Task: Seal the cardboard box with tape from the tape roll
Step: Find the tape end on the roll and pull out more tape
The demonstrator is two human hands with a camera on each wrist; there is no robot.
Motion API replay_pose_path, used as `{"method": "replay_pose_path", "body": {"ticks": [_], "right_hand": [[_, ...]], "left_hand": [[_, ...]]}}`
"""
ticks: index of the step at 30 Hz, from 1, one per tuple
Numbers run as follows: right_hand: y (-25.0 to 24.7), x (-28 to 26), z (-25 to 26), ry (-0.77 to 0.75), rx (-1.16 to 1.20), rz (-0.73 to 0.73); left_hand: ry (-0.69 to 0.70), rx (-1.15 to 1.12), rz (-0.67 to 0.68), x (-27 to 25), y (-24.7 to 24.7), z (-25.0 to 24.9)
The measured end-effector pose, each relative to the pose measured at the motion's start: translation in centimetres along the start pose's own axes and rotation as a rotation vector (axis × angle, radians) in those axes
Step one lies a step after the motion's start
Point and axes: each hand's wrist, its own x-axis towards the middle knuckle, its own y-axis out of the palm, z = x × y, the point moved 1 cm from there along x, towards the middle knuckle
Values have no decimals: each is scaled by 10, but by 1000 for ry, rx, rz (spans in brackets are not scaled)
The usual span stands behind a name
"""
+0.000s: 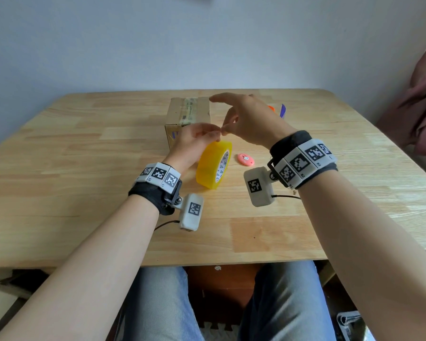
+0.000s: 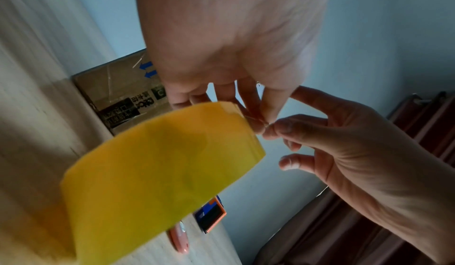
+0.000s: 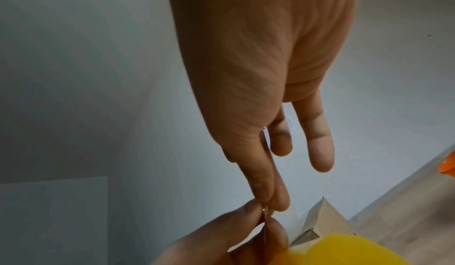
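Head view looks down across the table [image 1: 84,168]; both close wrist views share the tape roll [image 2: 152,172].

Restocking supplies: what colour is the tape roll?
Yellow, the tape roll with a white printed core; clearest in the head view.

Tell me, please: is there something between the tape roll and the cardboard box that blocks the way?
Nothing visible does. The tape roll stands just in front of the cardboard box; only the left hand is between them.
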Motion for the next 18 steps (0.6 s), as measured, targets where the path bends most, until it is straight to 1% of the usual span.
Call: {"method": "replay_pose_path", "body": {"ticks": [5,8,12,15,18], "right_hand": [[1,3,-6,6,-14,-24],[5,2,-12,11,-16,-73],[18,-1,-28,16,29,-187],[25,-3,-40,71,99,-281],[31,-4,-46,88,99,-281]], "left_hand": [[65,76,-20,0,0,0],[35,82,-54,3,0,1],[36,160,-48,5,3,0],[2,151,-67,4,4,2],[-34,74,-65,4,3,5]]}}
